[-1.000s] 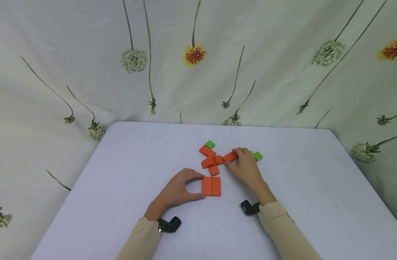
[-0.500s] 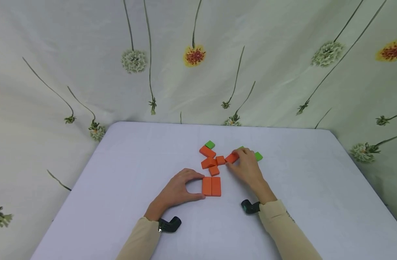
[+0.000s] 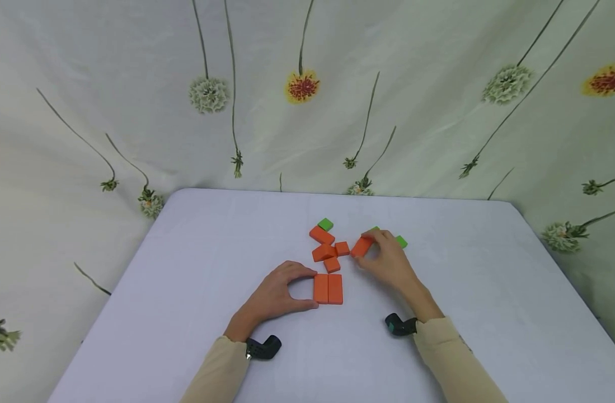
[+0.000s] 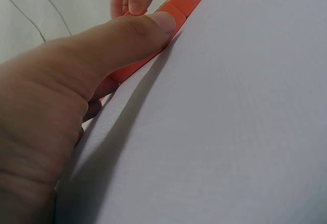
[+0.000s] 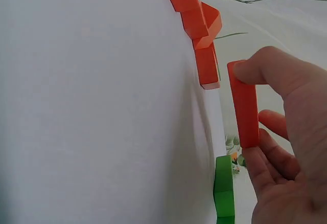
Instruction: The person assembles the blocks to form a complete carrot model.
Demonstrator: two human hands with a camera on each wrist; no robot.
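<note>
Two flat orange blocks lie side by side in the head view. My left hand (image 3: 277, 291) spans the left one (image 3: 320, 289), thumb at its near end and a finger at its far end; the right one (image 3: 335, 289) sits against it. My right hand (image 3: 388, 260) pinches another oblong orange block (image 3: 361, 246) by its ends, thumb nearest me. In the right wrist view this held block (image 5: 245, 106) stands apart from the other blocks. A small orange block (image 3: 342, 248) lies just left of it.
Beyond the pair are a small orange block (image 3: 332, 264), a wedge-like orange block (image 3: 323, 252) and an oblong one (image 3: 322, 234). A green block (image 3: 325, 224) touches that oblong. More green blocks (image 5: 224, 183) lie past my right hand. A flowered cloth (image 3: 267, 140) hangs behind the white table (image 3: 186, 252).
My right hand has turned the held block to a steeper slant and shifted it slightly right. The small orange block beside it has moved a little right. The left hand has stayed still.
</note>
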